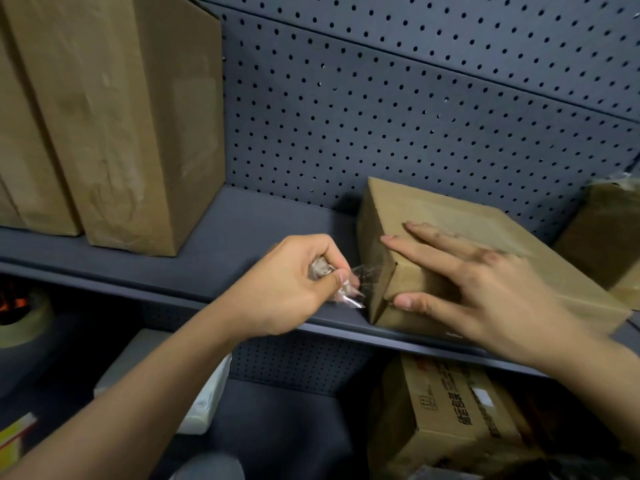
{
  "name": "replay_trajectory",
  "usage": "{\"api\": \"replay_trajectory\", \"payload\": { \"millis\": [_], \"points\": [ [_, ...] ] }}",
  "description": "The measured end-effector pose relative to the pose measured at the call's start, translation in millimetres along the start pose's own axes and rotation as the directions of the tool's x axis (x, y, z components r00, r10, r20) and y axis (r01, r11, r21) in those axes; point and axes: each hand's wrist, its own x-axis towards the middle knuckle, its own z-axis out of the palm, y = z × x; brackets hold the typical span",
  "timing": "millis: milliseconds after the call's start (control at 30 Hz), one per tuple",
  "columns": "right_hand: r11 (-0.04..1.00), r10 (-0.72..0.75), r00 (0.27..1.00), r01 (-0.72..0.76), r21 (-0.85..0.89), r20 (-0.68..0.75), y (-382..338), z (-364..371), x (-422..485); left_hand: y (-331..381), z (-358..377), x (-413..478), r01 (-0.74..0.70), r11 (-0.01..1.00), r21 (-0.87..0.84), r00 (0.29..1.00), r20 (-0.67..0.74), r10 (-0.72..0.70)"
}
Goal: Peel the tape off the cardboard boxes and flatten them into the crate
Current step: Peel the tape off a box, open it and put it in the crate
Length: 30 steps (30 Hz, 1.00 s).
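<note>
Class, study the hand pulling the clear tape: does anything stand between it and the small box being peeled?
Nothing visible does. The left hand grips the crumpled tape right beside the small box, only shelf beneath. The right hand presses the box top.

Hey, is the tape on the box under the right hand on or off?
Partly off. The left hand pinches crumpled clear tape, pulled away yet apparently joined to the near end of the box.

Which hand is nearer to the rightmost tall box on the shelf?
Left. The left hand pinches clear tape to the right of the tall box; the right hand lies farther right on the small box.
</note>
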Motion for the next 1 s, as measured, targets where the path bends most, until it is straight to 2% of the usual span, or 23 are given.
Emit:
{"api": "replay_trajectory", "payload": {
  "millis": [200,233,333,400,567,733,800,900,1000],
  "points": [
    [0.997,-0.054,0.998,0.055,0.048,-0.041,14,2,-8,0,6,3,0.031,1.000,0.005,1.000,0.004,-0.031],
    [0.996,-0.067,0.996,0.070,0.059,-0.056,17,3,-10,0,4,4,0.048,0.999,0.015,0.999,-0.027,-0.047],
    [0.986,-0.113,0.988,0.124,0.113,-0.103,32,5,-21,-11,-17,9,0.085,0.996,0.028,0.969,-0.236,-0.076],
    [0.979,-0.149,0.981,0.164,0.123,-0.121,41,7,-28,-16,-27,9,0.093,0.993,0.069,0.952,-0.299,-0.069],
    [0.969,-0.166,0.978,0.185,0.161,-0.127,46,6,-30,-15,-15,4,0.082,0.992,0.090,0.956,-0.289,-0.053],
    [0.933,-0.164,0.981,0.188,0.308,-0.101,43,-1,-28,-14,-17,12,0.082,0.993,-0.085,0.948,-0.302,-0.104],
    [0.908,-0.153,0.980,0.189,0.375,-0.124,37,-3,-28,-13,-18,13,0.071,0.994,-0.088,0.939,-0.329,-0.097],
    [0.905,-0.161,0.967,0.225,0.361,-0.199,30,-3,-32,-12,-22,13,0.067,0.996,-0.053,0.913,-0.400,-0.083],
    [0.887,-0.181,0.960,0.253,0.386,-0.215,33,-4,-44,-6,-24,12,0.046,0.999,-0.020,0.909,-0.413,-0.051]
  ]
}}
